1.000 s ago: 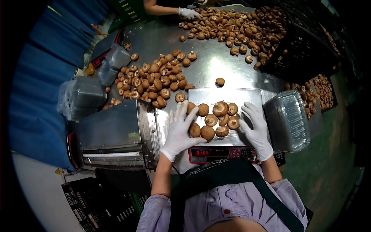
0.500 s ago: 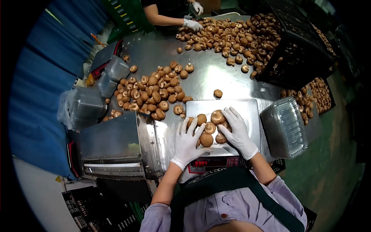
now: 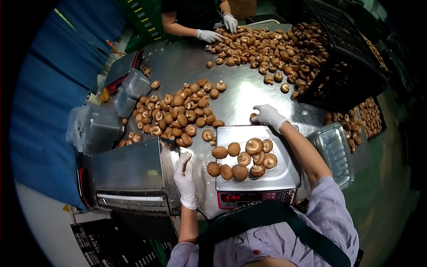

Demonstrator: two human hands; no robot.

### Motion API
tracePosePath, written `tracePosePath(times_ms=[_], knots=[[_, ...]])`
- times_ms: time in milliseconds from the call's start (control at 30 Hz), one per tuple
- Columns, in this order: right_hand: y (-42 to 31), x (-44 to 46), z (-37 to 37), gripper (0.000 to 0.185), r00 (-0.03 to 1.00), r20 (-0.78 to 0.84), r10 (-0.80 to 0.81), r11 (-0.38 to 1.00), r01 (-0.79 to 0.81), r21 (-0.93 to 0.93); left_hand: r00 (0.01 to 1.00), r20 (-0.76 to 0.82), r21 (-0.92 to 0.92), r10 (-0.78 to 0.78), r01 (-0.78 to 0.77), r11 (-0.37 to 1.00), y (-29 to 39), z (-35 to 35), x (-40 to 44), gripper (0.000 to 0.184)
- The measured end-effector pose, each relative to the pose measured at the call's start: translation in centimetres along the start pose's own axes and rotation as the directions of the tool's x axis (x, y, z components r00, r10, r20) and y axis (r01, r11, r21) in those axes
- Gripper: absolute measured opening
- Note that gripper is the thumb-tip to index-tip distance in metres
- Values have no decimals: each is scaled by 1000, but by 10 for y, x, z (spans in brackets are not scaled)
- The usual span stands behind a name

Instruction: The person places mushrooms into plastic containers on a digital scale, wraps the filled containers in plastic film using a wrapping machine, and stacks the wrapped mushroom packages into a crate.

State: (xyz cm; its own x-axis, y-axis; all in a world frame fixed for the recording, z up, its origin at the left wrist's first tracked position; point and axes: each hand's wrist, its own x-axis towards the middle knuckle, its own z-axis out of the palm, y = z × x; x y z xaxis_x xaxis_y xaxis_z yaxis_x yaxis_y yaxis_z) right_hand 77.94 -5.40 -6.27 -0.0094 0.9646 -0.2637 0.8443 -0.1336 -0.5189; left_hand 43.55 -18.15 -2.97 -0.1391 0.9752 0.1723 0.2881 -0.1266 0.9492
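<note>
My right hand [image 3: 269, 116], in a white glove, has its fingers round a brown mushroom [image 3: 253, 118] on the table behind the scale. My left hand [image 3: 184, 181], also gloved, is left of the scale beside the metal machine's edge, fingers apart and nothing visible in them. Between the hands stands a digital scale [image 3: 284, 171] with a steel top and a lit red display. On it, several mushrooms [image 3: 240, 172] sit spread out in a clear plastic tray [image 3: 229, 159], some caps up, others stems up.
A loose mushroom pile [image 3: 178, 111] lies behind the machine [image 3: 126, 167]. Clear trays are stacked left [image 3: 101, 127] and right [image 3: 333, 151]. Across the steel table, a co-worker's gloved hands [image 3: 209, 35] touch a larger mushroom heap [image 3: 275, 49] by a tipped black crate [image 3: 342, 66].
Both hands have left the mushrooms on the scale. My right hand reached forward to the lone mushroom; my left moved left. The display reading dropped. The co-worker's hands moved onto the heap.
</note>
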Motion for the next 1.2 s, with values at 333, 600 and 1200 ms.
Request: tracePosePath(times_ms=[333,600,1200], knots=[[-61,-29,-19,37,943,-192,-272,912,317,261,995,-16,52,-97,98,994,-5,-8,-17,20],[-107,-138,26,46,667,9,-745,632,709,-312,999,34,85,-34,31,996,21,4,-14,21],[8,-209,-15,43,955,-198,221,922,-138,362,918,245,174,-311,273,946,1,-17,-12,37]])
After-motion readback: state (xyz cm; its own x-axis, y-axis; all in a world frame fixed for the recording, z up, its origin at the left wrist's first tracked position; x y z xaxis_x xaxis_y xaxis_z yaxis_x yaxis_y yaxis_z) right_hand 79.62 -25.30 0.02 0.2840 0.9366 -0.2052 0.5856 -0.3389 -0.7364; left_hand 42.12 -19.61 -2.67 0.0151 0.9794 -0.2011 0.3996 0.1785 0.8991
